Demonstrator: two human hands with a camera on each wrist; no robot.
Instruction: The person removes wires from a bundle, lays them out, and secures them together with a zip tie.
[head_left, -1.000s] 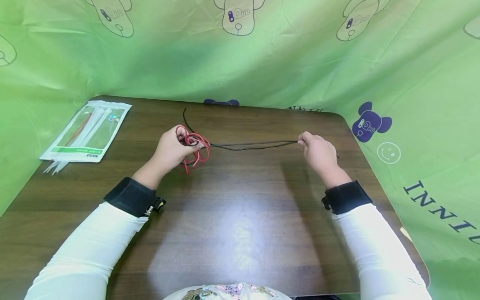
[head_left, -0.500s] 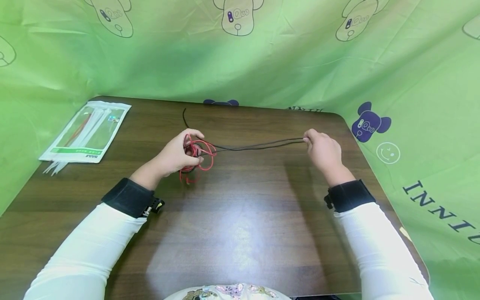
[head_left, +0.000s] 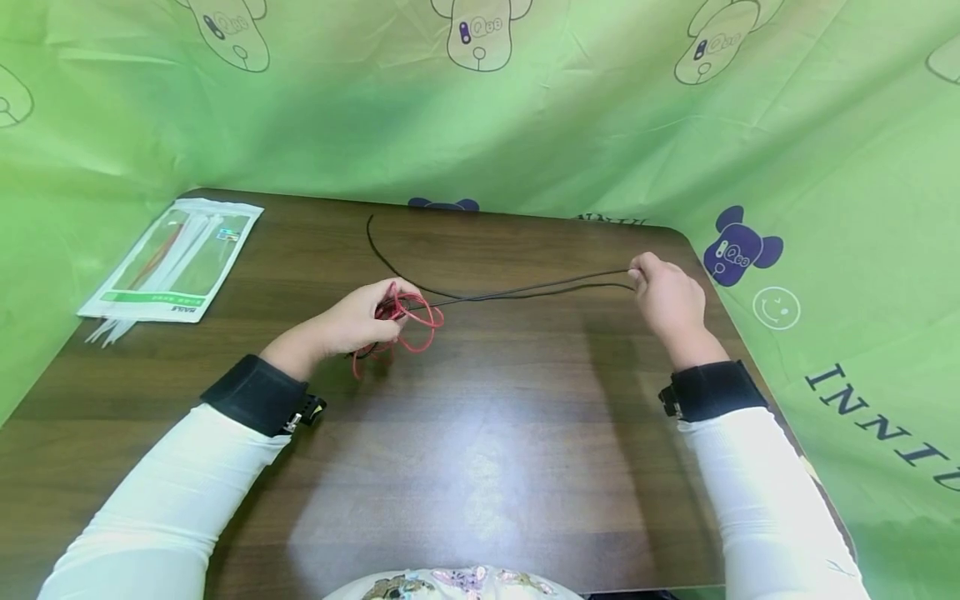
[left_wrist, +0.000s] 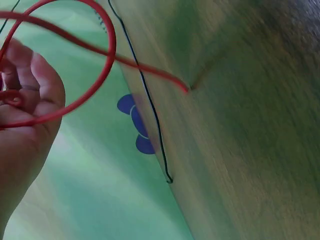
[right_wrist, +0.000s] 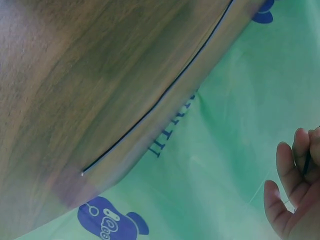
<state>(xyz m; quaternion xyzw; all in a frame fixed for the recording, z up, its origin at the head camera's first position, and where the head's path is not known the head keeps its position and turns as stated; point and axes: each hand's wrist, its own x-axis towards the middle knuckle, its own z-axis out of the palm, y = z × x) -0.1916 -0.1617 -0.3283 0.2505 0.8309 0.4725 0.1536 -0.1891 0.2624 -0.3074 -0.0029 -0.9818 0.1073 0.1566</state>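
Observation:
My left hand (head_left: pixel 360 318), left of the table's middle, holds a loosely looped bundle of red wire (head_left: pixel 431 321) mixed with dark strands. In the left wrist view, a red wire loop (left_wrist: pixel 111 60) passes in front of the palm, and one red end sticks out over the table. Out to the right, my right hand (head_left: pixel 670 304) pinches a black wire (head_left: pixel 555 282), drawn nearly straight from the bundle. A second black wire (head_left: pixel 386 261) lies on the table, curving from the back edge and crossing under the first. The right wrist view shows the end of this black wire (right_wrist: pixel 160 100).
A clear-fronted bag (head_left: pixel 171 262) of white cable ties lies at the back left, several tie tips poking out of its lower end. The brown wooden table (head_left: pixel 480 433) is bordered by a green printed cloth (head_left: pixel 570 125) behind and at the sides.
My right hand has moved right, drawing the black wire further out. My left hand has come a little nearer and right with the bundle, and more of the black wire on the table shows.

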